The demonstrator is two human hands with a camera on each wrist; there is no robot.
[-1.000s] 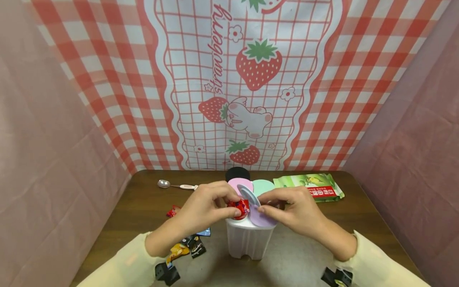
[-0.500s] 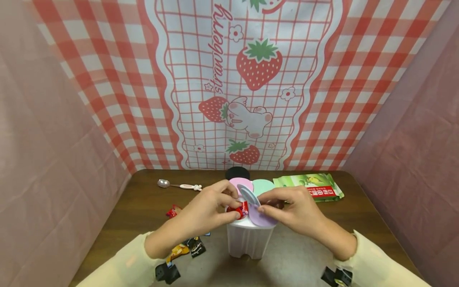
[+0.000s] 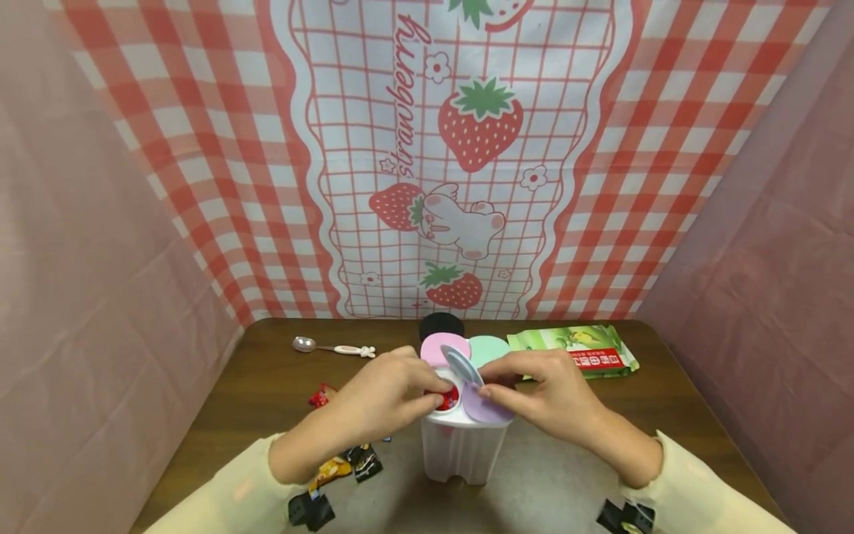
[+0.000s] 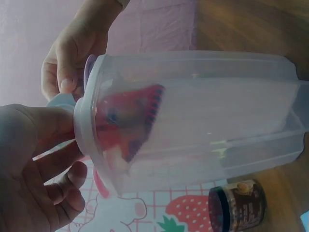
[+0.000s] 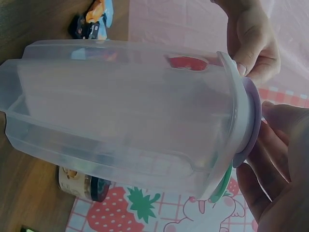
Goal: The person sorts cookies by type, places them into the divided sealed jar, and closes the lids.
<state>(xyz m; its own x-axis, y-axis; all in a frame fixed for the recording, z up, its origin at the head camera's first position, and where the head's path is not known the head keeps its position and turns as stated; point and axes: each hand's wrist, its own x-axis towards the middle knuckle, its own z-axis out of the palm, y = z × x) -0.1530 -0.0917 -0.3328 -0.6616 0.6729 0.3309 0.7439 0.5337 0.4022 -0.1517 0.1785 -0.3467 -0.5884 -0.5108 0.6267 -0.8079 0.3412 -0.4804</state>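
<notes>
A tall translucent container [image 3: 463,454] with a white top and coloured round lids stands on the table. My left hand [image 3: 390,393] is at its open front-left hole, thumb and index finger pinching a red wrapped packet [image 3: 450,400]. Through the wall in the left wrist view, most of the red packet [image 4: 128,118] hangs inside, just under the top. My right hand [image 3: 550,386] holds the raised blue-grey lid [image 3: 462,364] between thumb and fingers, above the closed purple lid [image 3: 487,406]. Pink [image 3: 445,348] and mint [image 3: 489,350] lids lie flat behind.
A spoon [image 3: 333,348] lies at the back left. Left of the container are another red packet [image 3: 322,395] and several black and yellow packets [image 3: 333,469]. A black-lidded jar [image 4: 239,205] stands behind it, and a green package [image 3: 580,348] lies at the back right.
The red packet has gone down from above the hole into the container, my left fingers following it to the rim. My right hand keeps the lid raised in the same place.
</notes>
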